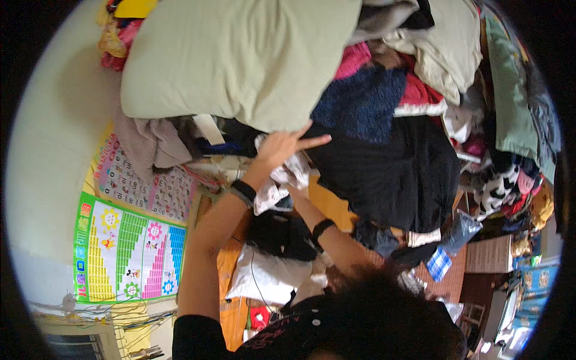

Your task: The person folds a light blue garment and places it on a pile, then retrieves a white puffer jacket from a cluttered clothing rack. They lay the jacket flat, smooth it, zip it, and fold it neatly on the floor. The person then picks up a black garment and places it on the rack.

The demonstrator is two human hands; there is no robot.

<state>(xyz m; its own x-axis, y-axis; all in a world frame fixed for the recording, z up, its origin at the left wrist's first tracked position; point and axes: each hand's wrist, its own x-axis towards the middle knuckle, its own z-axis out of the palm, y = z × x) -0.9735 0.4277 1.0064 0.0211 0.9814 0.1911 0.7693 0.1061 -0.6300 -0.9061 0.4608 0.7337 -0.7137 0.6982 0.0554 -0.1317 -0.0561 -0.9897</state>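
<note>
My left hand (282,150) reaches up just under a large cream pillow (234,60), with two fingers stretched out to the right over a black cloth (396,174). Right below this hand hangs a pale printed cloth (293,173). My right hand (296,192) comes up from the lower right against that printed cloth; its fingers are hidden, so whether it grips the cloth cannot be told. Both wrists wear dark bands. A dark blue knitted garment (360,105) lies in the heap above the black cloth.
More heaped clothes surround the pillow, including a grey cloth (153,144) and a cream garment (447,51). Colourful charts (129,252) cover the wall at left. A white pillow (267,279) lies below my arms. A white box (489,255) stands at right.
</note>
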